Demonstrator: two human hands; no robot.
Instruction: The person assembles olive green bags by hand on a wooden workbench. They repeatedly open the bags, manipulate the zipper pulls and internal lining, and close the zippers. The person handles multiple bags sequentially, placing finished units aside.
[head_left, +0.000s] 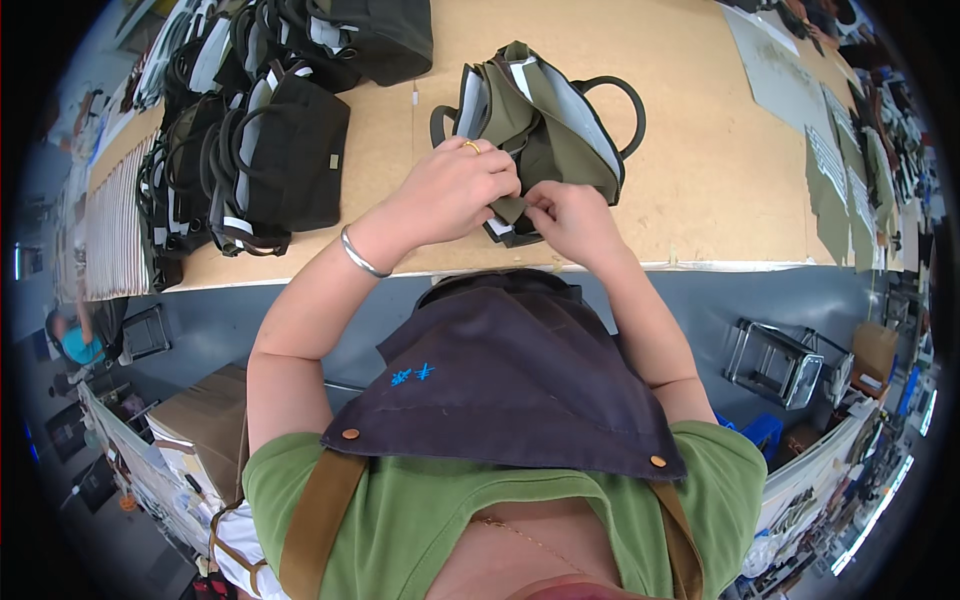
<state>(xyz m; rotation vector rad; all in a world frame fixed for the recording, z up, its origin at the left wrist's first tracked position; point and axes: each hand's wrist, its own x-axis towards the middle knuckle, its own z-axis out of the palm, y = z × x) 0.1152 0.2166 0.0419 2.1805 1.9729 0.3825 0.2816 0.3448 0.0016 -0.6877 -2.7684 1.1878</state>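
Note:
An olive-green handbag (585, 140) with dark handles and a pale grey lining stands open on the table in front of me. My left hand (462, 190) is closed on a flap of its olive fabric at the near side. Fingers pinched, my right hand (578, 222) grips the edge of the same fabric just to the right. The two hands are close together, and their fingertips partly hide the spot they hold. A dark handle (622, 100) arches out on the bag's right side.
Several finished-looking dark handbags (295, 150) stand at the left of the tan table (690, 150). Flat olive and grey pieces (780, 80) lie at the far right. Metal stools (775, 360) are below the table on the right, and a brown carton (205, 420) is at the lower left.

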